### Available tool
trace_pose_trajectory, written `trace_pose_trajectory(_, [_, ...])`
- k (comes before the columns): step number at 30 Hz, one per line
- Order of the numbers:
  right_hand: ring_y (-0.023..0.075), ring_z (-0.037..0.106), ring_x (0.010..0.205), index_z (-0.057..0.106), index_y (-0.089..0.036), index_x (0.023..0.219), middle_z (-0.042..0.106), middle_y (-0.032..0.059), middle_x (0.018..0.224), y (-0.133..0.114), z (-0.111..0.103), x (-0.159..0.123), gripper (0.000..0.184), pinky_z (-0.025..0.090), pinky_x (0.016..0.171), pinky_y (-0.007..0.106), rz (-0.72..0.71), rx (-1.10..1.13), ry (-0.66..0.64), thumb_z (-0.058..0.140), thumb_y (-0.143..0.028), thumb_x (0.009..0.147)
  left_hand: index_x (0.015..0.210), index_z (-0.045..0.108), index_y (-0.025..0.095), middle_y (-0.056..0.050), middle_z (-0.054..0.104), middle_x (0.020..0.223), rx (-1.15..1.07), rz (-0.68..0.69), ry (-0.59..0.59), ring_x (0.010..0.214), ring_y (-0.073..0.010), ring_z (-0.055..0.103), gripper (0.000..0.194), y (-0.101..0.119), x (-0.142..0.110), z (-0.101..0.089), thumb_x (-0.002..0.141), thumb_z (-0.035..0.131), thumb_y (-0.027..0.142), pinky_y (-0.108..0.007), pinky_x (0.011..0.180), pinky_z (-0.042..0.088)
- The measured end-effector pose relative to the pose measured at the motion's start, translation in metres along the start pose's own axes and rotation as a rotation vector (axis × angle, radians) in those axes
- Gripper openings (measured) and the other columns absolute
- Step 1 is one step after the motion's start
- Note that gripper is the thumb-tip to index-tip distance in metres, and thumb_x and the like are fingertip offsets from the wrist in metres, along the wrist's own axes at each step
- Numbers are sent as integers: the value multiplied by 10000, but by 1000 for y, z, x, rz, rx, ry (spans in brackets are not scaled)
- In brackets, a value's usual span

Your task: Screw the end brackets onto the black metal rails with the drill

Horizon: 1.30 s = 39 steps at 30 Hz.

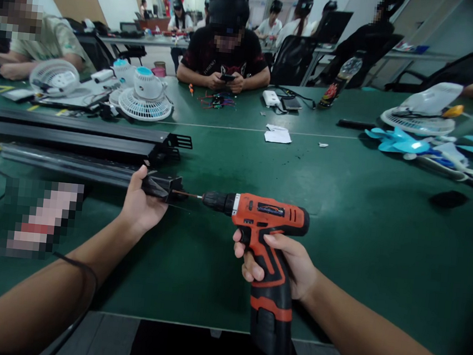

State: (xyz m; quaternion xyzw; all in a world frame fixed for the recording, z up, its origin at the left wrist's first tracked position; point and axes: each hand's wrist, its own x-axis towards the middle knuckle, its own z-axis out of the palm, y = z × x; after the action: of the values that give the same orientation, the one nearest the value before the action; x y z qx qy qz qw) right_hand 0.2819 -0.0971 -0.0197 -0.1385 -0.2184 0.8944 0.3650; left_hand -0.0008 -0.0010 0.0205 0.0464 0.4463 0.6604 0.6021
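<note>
My right hand point(272, 259) is wrapped round the grip of a red and black cordless drill point(270, 214), with a finger by its trigger. The drill points left, and its thin bit point(188, 194) reaches the open end of a long black metal profile point(78, 167); whether the tip touches it I cannot tell. Around the near side of that end, my left hand point(144, 205) grips the profile, thumb on top. Clear plastic film seems to cover part of the profile. The fingers of my left hand are mostly hidden beneath it.
More black profiles point(65, 133) lie behind. Fan parts point(146, 99) stand at the back left, blue fan blades point(399, 140) at the right. White paper scraps point(278, 134) and a bottle point(340, 81) are farther back. A person point(226, 48) sits opposite, holding a phone. A cable point(89, 275) crosses my left forearm.
</note>
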Motion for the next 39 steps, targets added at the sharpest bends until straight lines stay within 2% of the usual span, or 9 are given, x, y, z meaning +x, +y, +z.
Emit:
trace_pose_trajectory(6, [113, 721, 638, 752, -85, 1162, 808, 84, 1000, -1, -3, 0, 425, 603, 705, 251, 13, -22, 4, 790, -395, 875, 993, 669, 211, -41, 758, 890, 18, 9, 4, 785, -219, 758, 204, 0, 4, -2, 1000, 612, 407, -347, 738, 644])
trace_pose_trajectory(14, [143, 756, 680, 734, -102, 1185, 808, 77, 1023, -2, -5, 0, 435, 606, 680, 259, 46, -15, 13, 800, -376, 854, 997, 675, 226, -23, 753, 871, 4, 10, -5, 779, -213, 763, 190, 0, 4, -1, 1004, 619, 408, -345, 761, 643])
trace_pose_trajectory(20, [130, 731, 688, 715, -121, 1205, 791, 79, 1066, -1, -9, 0, 407, 607, 717, 270, 20, -30, -9, 774, -349, 873, 993, 671, 208, -71, 770, 961, 56, -12, -46, 863, -227, 765, 268, 1, 11, -7, 1020, 572, 455, -362, 813, 640])
trace_pose_trajectory(27, [130, 733, 737, 688, -105, 1236, 777, 90, 1093, -4, -12, 1, 404, 622, 758, 285, 14, -43, -43, 778, -309, 898, 1020, 666, 203, -86, 775, 954, 46, -39, -62, 900, -250, 777, 228, 3, 13, -8, 1012, 609, 423, -392, 873, 636])
trace_pose_trajectory(34, [107, 677, 632, 687, -104, 1240, 791, 76, 1028, -5, -15, 3, 391, 606, 686, 280, 12, -19, 19, 719, -233, 872, 1111, 672, 225, -77, 792, 990, 30, -36, -75, 905, -243, 786, 256, 0, 20, -12, 997, 662, 454, -383, 856, 647])
trace_pose_trajectory(39, [115, 669, 590, 682, -78, 1229, 801, 103, 988, -8, -15, 4, 441, 604, 657, 288, 15, 4, 40, 705, -313, 857, 1106, 677, 237, -78, 792, 1007, 22, -43, -83, 927, -257, 790, 289, -1, 21, -14, 957, 717, 482, -398, 875, 645])
